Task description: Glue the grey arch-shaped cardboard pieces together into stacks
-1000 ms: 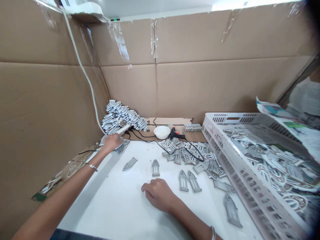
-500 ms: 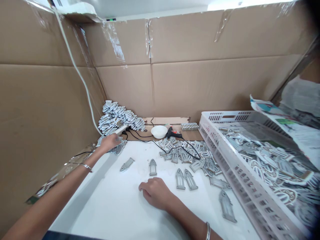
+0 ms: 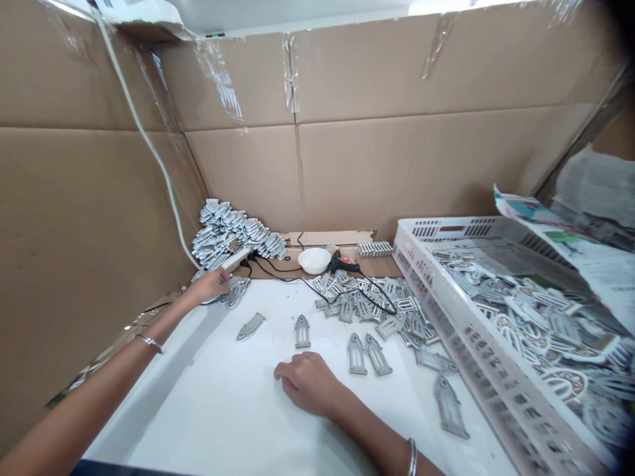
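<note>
My left hand (image 3: 208,285) reaches far out to the back left and rests on a small cluster of grey arch-shaped pieces (image 3: 236,291), fingers laid over them. My right hand (image 3: 306,381) lies on the white tabletop (image 3: 223,410) with its fingers curled loosely under; nothing shows in it. Single grey arch-shaped pieces lie just beyond it: one (image 3: 301,330) straight ahead, a tilted one (image 3: 251,326) to the left, and a pair (image 3: 366,354) to the right.
A heap of stacked pieces (image 3: 231,233) fills the back left corner. A white bowl (image 3: 314,260), a black glue gun (image 3: 342,265) with cable and a loose pile of pieces (image 3: 377,307) sit at the back. A white crate (image 3: 476,344) full of pieces stands right. Cardboard walls (image 3: 397,158) enclose the table.
My left hand has slid slightly back and left along the cluster of pieces. The right hand has stayed put; the view has shifted a little.
</note>
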A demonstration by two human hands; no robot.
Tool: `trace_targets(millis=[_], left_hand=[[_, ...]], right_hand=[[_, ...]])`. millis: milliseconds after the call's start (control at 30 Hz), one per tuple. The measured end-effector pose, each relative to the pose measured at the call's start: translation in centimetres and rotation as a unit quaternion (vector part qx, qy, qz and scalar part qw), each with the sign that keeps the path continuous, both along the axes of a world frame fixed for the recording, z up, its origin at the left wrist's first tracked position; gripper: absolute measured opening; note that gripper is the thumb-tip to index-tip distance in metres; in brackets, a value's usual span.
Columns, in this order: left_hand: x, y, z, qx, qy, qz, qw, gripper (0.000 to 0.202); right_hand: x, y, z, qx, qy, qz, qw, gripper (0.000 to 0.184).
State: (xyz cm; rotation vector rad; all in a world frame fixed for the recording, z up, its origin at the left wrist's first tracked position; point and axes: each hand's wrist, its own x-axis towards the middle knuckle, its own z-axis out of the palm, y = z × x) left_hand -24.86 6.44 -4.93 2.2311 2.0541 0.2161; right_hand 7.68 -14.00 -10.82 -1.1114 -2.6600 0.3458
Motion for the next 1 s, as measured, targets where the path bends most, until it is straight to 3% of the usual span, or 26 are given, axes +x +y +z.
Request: trace_targets(millis=[1000], left_hand=[[1.8,0.8,1.1,-0.025,0.003,0.015,1.0,0.039]], right_hand=[[0.0,-0.1,0.2,-0.019,-0.002,0.007,1.0,0.029]])
